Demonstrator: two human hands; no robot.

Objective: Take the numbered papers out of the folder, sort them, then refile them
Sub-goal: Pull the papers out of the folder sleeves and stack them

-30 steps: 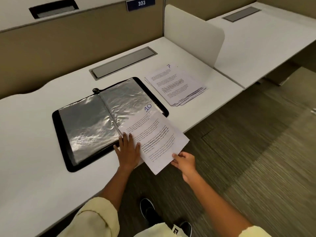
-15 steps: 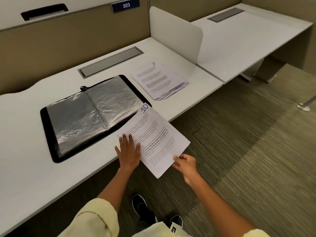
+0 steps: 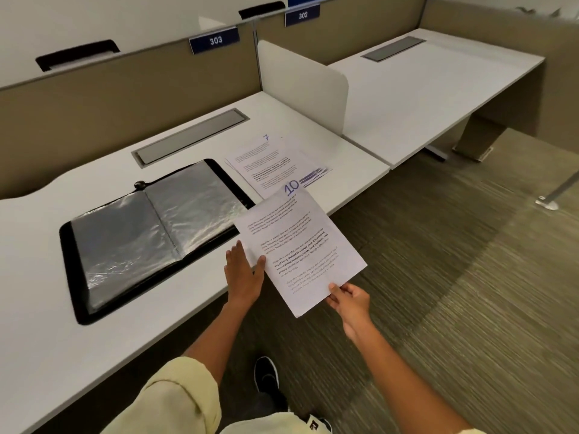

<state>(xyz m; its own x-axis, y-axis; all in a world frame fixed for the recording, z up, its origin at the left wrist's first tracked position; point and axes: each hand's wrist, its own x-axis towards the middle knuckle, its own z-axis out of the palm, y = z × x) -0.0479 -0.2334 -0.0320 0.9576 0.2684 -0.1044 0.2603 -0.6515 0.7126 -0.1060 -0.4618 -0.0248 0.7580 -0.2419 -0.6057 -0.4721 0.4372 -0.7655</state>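
you look most of the way through emptying: the folder (image 3: pixel 156 233) lies open on the desk (image 3: pixel 360 151) with its visible sleeves bare, and a stack (image 3: pixel 275 164) topped by sheet 7 sits just beside it. sorting and refiling remain. sheet 10 (image 3: pixel 300 245) is off the desk edge, pinched at its near corner by your right hand (image 3: pixel 349 300), your left hand (image 3: pixel 242 274) holding its left edge with thumb on top.

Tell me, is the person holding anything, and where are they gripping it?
Yes: the sheet marked 10. The right hand pinches its near bottom edge; the left hand holds its left edge with the thumb on top.
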